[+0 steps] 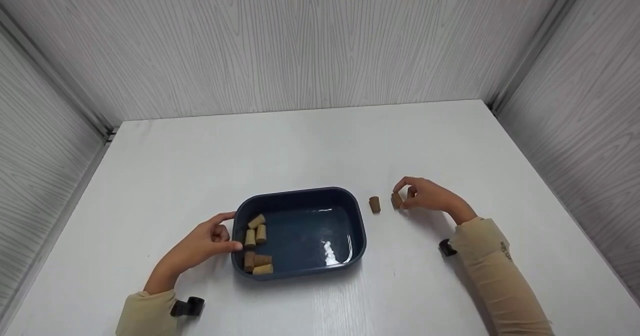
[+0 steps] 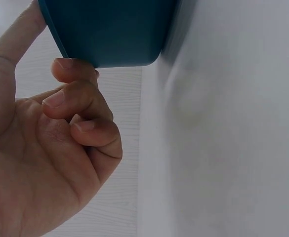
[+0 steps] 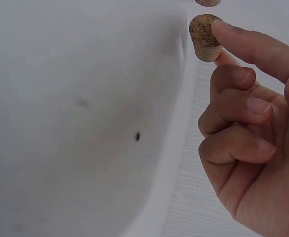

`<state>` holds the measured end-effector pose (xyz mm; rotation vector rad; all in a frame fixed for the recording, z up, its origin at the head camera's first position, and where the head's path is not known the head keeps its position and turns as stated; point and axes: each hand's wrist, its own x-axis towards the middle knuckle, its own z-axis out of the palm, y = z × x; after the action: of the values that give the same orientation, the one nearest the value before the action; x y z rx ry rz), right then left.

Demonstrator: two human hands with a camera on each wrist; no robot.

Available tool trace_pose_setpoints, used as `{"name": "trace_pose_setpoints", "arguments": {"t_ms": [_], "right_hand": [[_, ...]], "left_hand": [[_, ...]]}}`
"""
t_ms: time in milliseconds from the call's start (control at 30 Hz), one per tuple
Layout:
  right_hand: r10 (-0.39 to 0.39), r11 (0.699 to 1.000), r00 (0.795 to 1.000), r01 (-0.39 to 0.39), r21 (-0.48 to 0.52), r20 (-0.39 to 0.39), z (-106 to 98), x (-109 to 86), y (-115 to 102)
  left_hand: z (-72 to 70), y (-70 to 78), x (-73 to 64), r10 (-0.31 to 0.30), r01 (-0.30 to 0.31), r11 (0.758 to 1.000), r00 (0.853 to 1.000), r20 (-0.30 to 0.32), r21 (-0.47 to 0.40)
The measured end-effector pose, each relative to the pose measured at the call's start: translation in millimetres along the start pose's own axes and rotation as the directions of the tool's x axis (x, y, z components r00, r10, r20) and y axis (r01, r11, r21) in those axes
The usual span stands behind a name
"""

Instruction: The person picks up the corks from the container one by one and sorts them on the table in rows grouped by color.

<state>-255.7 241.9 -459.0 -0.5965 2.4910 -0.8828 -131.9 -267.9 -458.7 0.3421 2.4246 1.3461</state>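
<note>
A dark blue rectangular tub [image 1: 300, 275] stands on the table with several tapered cork stoppers [image 1: 261, 234] lying in its left end. My left hand [image 1: 200, 243] holds the tub's left side, thumb at the rim and index finger farther back; the other fingers curl beside the wall. To the right of the tub, my right hand [image 1: 427, 194] pinches a brown cork stopper [image 3: 203, 37] between thumb and index finger, its other fingers curled. Another brown cork stopper [image 1: 375, 204] stands between that hand and the tub.
The white table [image 1: 310, 146] is bounded by pale wood-grain panels [image 1: 300, 46] at the back and sides. Black wrist-worn devices [image 1: 189, 307] sit by both sleeve cuffs, close to the tabletop.
</note>
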Motion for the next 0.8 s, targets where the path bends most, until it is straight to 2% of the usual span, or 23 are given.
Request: {"name": "trace_pose_setpoints", "arguments": {"t_ms": [300,500,800], "right_hand": [[0.061,0.996,0.998,-0.061,-0.059,0.005,-0.2,3.2,-3.6],[0.095,0.991,0.995,-0.096,-0.095,-0.014,1.1,7.4,-3.3],[0.096,0.991,0.995,-0.096,-0.098,0.004,-1.0,9.8,-10.4]], "left_hand": [[-1.5,2.4,0.0,0.008,-0.008,1.0,1.0,0.003,-0.017],[-2.7,-2.3,-0.7,0.017,-0.017,1.0,1.0,0.004,-0.009],[-2.6,-5.1,1.7,0.008,-0.008,1.0,1.0,-0.007,0.012]]}}
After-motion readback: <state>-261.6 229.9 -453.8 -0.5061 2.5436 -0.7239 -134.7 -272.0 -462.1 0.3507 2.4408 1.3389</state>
